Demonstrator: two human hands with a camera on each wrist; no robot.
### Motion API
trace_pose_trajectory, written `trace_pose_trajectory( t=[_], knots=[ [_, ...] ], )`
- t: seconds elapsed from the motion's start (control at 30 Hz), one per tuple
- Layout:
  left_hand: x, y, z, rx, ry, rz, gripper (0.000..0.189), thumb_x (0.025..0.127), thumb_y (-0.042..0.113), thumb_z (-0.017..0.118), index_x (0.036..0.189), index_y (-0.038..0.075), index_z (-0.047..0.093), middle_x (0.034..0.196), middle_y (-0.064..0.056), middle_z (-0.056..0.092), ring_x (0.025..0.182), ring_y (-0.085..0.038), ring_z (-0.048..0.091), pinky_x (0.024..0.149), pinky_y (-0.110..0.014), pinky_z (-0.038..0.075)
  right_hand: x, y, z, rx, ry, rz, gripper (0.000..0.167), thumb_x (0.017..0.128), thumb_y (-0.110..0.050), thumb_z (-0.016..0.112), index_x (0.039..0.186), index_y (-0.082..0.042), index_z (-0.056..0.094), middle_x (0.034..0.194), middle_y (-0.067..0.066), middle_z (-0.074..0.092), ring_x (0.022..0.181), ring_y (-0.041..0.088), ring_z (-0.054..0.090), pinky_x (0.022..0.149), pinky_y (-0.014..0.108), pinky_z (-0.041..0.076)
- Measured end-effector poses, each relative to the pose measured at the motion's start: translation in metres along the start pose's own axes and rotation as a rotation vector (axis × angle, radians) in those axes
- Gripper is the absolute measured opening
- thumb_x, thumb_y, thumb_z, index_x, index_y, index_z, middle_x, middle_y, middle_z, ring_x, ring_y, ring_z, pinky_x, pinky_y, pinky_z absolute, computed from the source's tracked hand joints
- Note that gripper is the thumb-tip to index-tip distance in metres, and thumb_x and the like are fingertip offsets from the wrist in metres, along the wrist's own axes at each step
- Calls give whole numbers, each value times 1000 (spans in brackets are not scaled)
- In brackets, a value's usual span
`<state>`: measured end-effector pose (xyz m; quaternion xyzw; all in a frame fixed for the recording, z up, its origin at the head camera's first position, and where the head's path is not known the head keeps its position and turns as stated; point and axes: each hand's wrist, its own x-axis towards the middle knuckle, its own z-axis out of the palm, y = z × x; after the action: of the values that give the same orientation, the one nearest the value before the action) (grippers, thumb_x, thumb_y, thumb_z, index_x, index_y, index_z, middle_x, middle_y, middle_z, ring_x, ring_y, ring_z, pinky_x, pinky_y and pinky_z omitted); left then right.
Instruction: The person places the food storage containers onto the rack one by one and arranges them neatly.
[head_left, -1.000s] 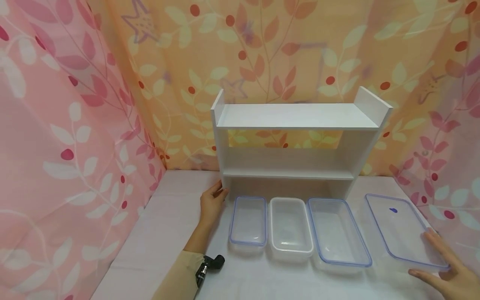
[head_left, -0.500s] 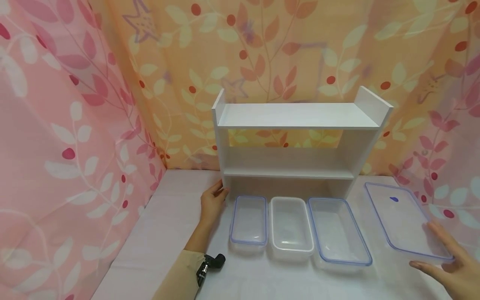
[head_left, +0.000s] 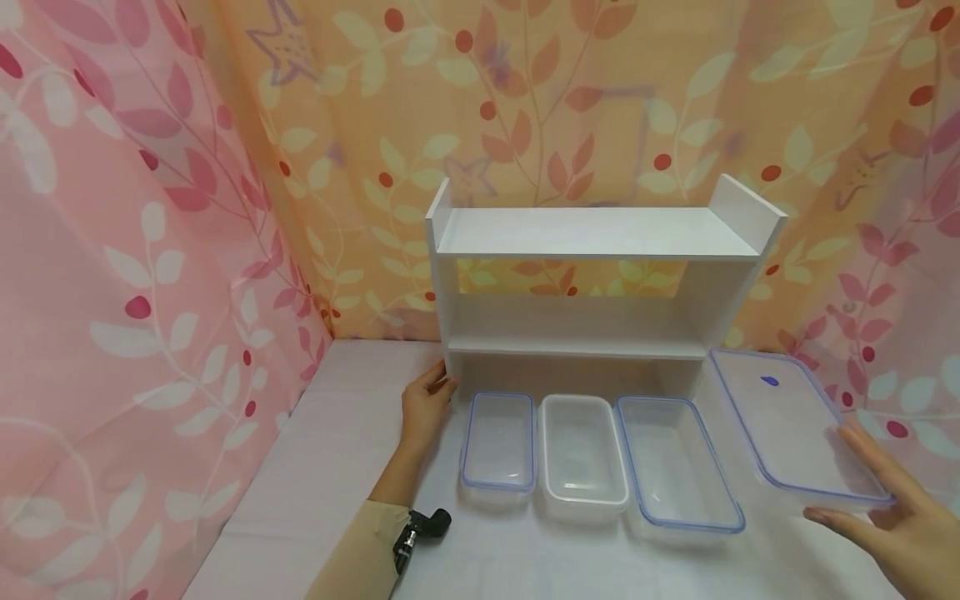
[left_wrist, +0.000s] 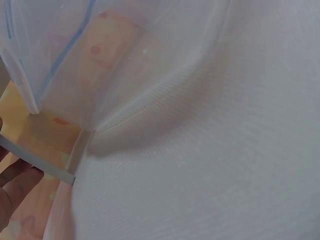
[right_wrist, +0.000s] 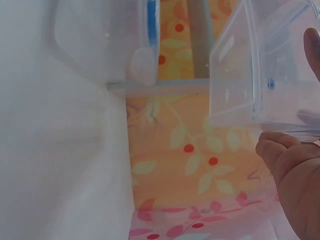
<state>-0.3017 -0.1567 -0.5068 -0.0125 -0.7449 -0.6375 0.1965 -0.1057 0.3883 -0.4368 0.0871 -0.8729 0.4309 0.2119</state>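
A white two-tier shelf (head_left: 592, 232) stands at the back of the table. At its lower left side, my left hand (head_left: 426, 408) holds the upright panel. In the left wrist view, fingers of the left hand (left_wrist: 17, 187) lie along the panel's edge (left_wrist: 42, 165). On the right, my right hand (head_left: 900, 517) grips the near right end of a clear plastic food container (head_left: 802, 425) with a blue rim. The right wrist view has that container (right_wrist: 232, 80) raised off the table, between thumb and fingers of the right hand (right_wrist: 297, 175).
Three clear containers stand in a row before the shelf: a small blue-rimmed one (head_left: 498, 442), a white-rimmed one (head_left: 583, 450) and a larger blue-rimmed one (head_left: 678, 462). Patterned cloth (head_left: 360, 208) hangs behind and at both sides. A white cloth (head_left: 300, 467) covers the table.
The right hand has lifted the food container, moving it away from me toward the shelf and lately a little left. The left hand has stayed at the shelf's side.
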Motion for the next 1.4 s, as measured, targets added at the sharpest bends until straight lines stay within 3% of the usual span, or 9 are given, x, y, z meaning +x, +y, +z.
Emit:
trace_pose_trajectory(
  t=[0.17,0.27,0.47,0.57,0.63,0.8,0.97,1.17,1.4],
  knots=[
    [1,-1,0,-1,-5,20,43,93,10,77,134,5,68,132,-13,69,111,-32,72,85,-28,61,8,-16,1,5,39,-18,102,74,24,77,160,-9,34,170,-4,22,149,-1,24,86,-6,38],
    [1,-2,1,5,-2,18,42,93,11,77,134,7,68,132,-12,69,111,-30,72,85,-28,61,13,-24,1,8,34,-26,104,72,24,78,160,-10,34,169,-5,25,145,-5,31,88,-5,39],
    [-1,-3,3,14,-3,-24,44,93,13,77,136,8,67,133,-12,68,112,-28,72,78,-25,61,19,-37,-1,-36,-3,65,101,78,7,85,161,-21,34,169,-12,23,107,-22,52,77,-2,45],
    [-1,-3,4,12,-4,-45,45,94,14,77,137,8,66,133,-9,69,112,-26,71,72,-22,61,22,-45,-2,-81,-20,144,99,81,-7,87,161,-30,34,168,-19,20,86,-15,60,68,2,44],
    [-1,-3,5,7,-6,-44,44,94,13,76,137,9,66,132,-9,69,112,-26,71,71,-20,60,25,-50,-1,-91,-35,171,99,82,-11,88,161,-33,33,167,-22,20,84,-14,61,66,3,44],
    [1,-3,5,-14,-14,-15,43,94,8,75,136,7,66,133,-15,68,112,-29,71,75,-19,60,34,-65,7,-39,-30,96,99,78,-2,88,160,-26,38,165,-19,30,100,-20,58,74,1,47],
    [1,-2,6,-13,-14,-11,43,94,8,75,136,6,66,134,-14,68,114,-30,71,80,-23,61,43,-78,13,5,-16,-11,100,72,12,87,158,-14,41,163,-13,37,102,-16,62,82,1,48],
    [5,-3,6,-8,-8,-16,43,94,9,75,136,11,67,133,-8,69,114,-26,71,78,-23,61,53,-90,19,30,-28,-33,101,71,12,87,158,-15,42,164,-11,36,106,-15,61,85,1,47],
    [4,-5,5,5,-4,-22,43,94,12,76,135,11,67,132,-8,69,112,-27,72,76,-21,61,64,-108,25,118,-51,-117,100,68,21,84,155,-6,43,167,1,34,130,-14,49,96,3,43]
  ],
)
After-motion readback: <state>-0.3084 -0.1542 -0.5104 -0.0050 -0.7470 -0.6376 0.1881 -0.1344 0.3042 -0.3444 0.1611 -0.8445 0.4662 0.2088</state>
